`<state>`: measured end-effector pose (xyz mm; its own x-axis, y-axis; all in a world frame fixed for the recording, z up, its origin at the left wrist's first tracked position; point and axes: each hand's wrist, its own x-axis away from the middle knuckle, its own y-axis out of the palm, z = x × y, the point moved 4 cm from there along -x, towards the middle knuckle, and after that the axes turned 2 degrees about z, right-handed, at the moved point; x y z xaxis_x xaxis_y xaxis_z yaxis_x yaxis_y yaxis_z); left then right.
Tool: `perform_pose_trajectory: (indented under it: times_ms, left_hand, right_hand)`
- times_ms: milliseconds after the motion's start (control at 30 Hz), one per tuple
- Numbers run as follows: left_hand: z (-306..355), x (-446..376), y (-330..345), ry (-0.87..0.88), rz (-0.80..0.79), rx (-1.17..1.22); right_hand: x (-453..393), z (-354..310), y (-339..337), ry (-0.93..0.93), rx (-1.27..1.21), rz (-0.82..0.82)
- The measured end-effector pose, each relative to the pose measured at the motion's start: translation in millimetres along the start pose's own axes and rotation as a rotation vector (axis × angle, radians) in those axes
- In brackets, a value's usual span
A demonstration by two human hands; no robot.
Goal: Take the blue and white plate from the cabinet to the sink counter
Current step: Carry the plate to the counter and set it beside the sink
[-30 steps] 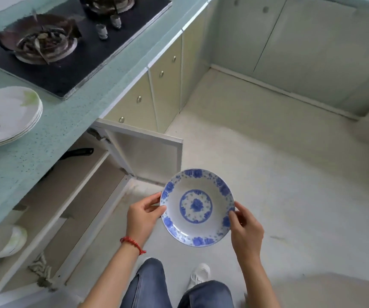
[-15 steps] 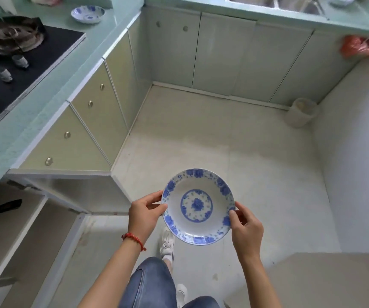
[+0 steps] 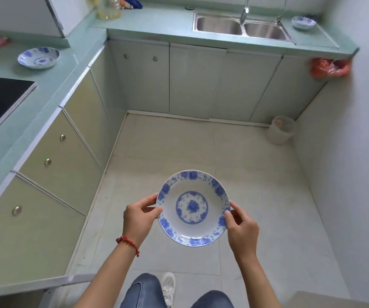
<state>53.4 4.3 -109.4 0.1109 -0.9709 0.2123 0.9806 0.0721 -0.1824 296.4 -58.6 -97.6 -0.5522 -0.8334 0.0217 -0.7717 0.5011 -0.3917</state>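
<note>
Hands, left hand [image 3: 139,218] and right hand [image 3: 241,227], pinch plate [image 3: 193,207] over tiled floor [image 3: 179,152], sink counter [image 3: 161,21] ahead

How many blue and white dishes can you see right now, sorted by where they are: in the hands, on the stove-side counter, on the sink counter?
Held between left hand and right hand: 1, the plate
On the stove-side counter: 1, a dish
On the sink counter, right of the sink: 1, a small bowl
Total: 3

Red bead bracelet [image 3: 127,241], blue jeans [image 3: 142,290], white shoe [image 3: 168,285]
</note>
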Motion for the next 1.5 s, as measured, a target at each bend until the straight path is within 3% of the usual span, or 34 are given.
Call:
perform_pose_trajectory:
  times_ms: [800, 1267, 1500]
  left_hand:
    - [112.1, -305.6, 198.8, -0.019, 0.016, 0.056]
    - [172.8, -550.0, 249.5, -0.037, -0.016, 0.043]
    - [201.1, -630.6, 271.7, -0.047, 0.009, 0.031]
  right_hand:
    - [-396.5, -29.5, 30.4, 0.023, -0.053, -0.032]
    - [-614.7, -68.3, 133.7, 0.077, -0.087, 0.0]
    - [-699.7, -92.0, 161.6, 0.075, -0.095, -0.032]
